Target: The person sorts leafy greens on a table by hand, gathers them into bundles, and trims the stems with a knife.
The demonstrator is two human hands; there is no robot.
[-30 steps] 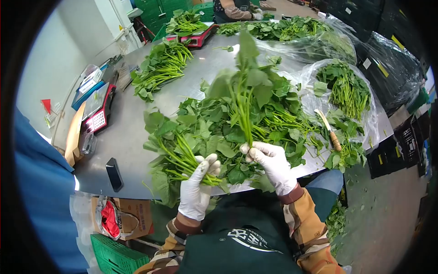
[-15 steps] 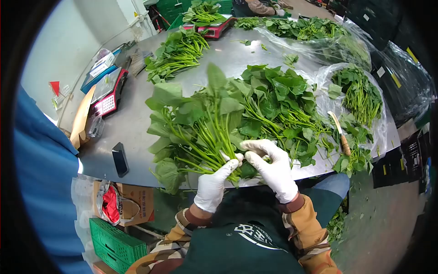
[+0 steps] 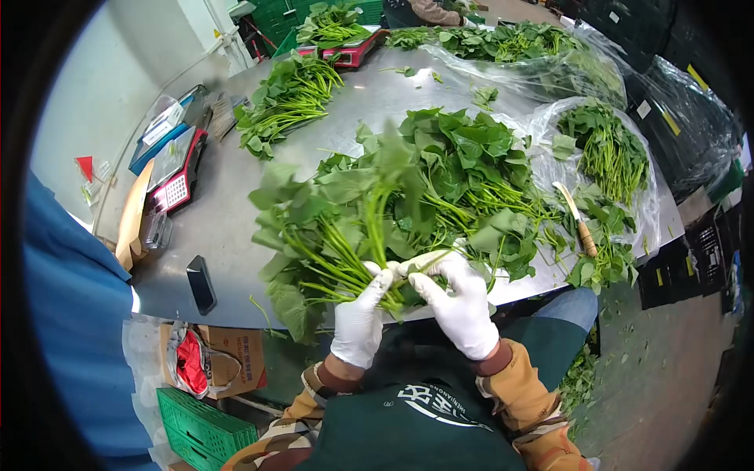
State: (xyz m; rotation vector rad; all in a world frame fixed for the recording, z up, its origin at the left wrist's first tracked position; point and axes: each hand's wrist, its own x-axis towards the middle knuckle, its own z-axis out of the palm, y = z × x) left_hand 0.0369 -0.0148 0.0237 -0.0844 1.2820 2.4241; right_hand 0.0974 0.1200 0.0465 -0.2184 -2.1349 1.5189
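Observation:
A bunch of leafy green stems (image 3: 338,239) fans up and to the left, its leaves at the far end. My left hand (image 3: 360,318), white-gloved, is closed around the cut ends of its stems. My right hand (image 3: 459,302), also gloved, is pinched at the right side of those stems, close to the left fingertips, with a bit of green between thumb and forefinger. Some upright leaves above the hands are blurred. Just beyond lies a heap of loose leafy greens (image 3: 471,161) on the metal table (image 3: 236,275).
A curved knife with a wooden handle (image 3: 586,238) lies on the right. On the left are a phone (image 3: 201,285) and a red scale (image 3: 177,184). More tied-looking bunches (image 3: 292,102) and plastic bags of greens (image 3: 609,157) sit farther off. Another person's sleeve (image 3: 436,12) shows at the back.
The right hand has moved slightly left and down, its fingers now closer to the left hand. The upper leaves of the bunch have shifted and blurred. The whole view has moved a little.

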